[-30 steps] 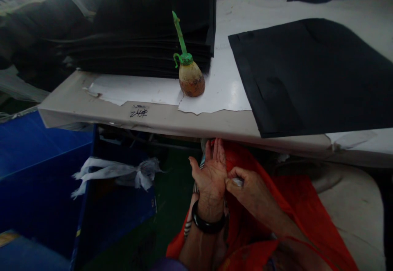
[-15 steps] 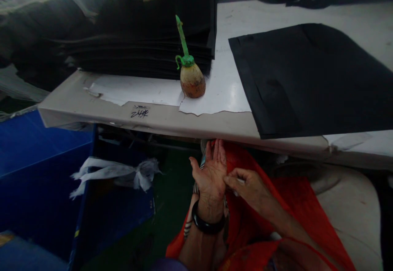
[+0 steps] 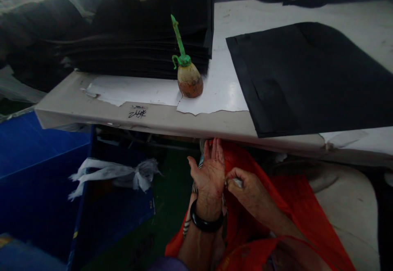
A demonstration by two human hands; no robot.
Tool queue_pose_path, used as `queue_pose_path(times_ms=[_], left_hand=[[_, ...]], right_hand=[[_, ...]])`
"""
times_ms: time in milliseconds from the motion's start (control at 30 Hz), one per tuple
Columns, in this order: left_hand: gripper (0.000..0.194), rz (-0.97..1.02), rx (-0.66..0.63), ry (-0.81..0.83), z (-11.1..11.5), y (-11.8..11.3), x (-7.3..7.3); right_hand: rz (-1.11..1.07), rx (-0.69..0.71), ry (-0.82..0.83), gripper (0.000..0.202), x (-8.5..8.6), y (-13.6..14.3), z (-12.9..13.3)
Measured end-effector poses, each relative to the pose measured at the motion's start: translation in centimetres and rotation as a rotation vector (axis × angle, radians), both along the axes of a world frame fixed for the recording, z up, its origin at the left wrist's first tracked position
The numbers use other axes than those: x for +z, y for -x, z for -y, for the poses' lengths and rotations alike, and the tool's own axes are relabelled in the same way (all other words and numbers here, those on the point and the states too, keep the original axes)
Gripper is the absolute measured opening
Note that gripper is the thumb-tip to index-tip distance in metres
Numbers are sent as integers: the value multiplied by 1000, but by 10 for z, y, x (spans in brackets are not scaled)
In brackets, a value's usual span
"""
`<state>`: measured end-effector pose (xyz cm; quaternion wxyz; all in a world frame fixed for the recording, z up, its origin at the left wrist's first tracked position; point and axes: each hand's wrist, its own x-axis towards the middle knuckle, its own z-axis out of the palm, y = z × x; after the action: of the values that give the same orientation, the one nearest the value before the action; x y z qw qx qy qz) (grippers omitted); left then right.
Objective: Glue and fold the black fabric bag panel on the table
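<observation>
My left hand [image 3: 210, 173] lies palm up below the table edge, its fingers stretched out and nothing on the palm. A black bangle [image 3: 206, 221] circles that wrist. Close beside the outer edge of the left palm, my right hand [image 3: 245, 187] is closed in a pinch. A bit of something whitish shows at its fingers, too small to name. Over my lap, beneath both hands, lies an orange-red cloth [image 3: 245, 156]. On the table above them stands a squeeze bottle [image 3: 190, 80] with a green spout and brown contents or stains.
A stack of black sheets [image 3: 132, 58] fills the table's back left, and a single black sheet [image 3: 313, 82] overhangs the front edge at right. Torn white paper [image 3: 227, 95] covers the table [image 3: 172, 119]. Blue bins [image 3: 37, 152] and a knotted white cloth strip [image 3: 123, 170] are at lower left.
My right hand has drawn slightly away from the left palm, still pinched. The left hand stays open. The whole view has shifted a little.
</observation>
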<state>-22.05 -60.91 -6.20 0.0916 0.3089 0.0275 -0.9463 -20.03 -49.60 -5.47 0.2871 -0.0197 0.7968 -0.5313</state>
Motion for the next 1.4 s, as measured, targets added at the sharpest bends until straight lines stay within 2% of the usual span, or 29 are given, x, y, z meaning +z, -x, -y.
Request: queue_pose_path(times_ms=[167, 233, 433, 700, 967, 1133, 1233, 1333, 1400], left_hand=[[67, 11, 5, 8, 0, 1, -2], [67, 2, 7, -5, -1, 1, -2], [68, -21, -16, 15, -1, -1, -4], [68, -23, -40, 53, 1, -1, -6], [68, 2, -2, -27, 2, -1, 0], [68, -14, 4, -31, 2, -1, -2], [69, -27, -4, -18, 1, -1, -3], [69, -37, -8, 1, 0, -2, -4], [69, -43, -12, 11, 0, -2, -5]], right_hand=[[246, -52, 167, 21, 1, -10, -2], [282, -59, 156, 24, 2, -13, 0], [142, 4, -40, 13, 6, -12, 7], [85, 4, -37, 7, 8, -11, 10], [211, 7, 155, 4, -5, -16, 4], [319, -11, 285, 21, -4, -16, 2], [283, -6, 206, 23, -1, -14, 4], [192, -7, 34, 14, 1, -12, 8], [171, -10, 4, 8, 2, -12, 10]])
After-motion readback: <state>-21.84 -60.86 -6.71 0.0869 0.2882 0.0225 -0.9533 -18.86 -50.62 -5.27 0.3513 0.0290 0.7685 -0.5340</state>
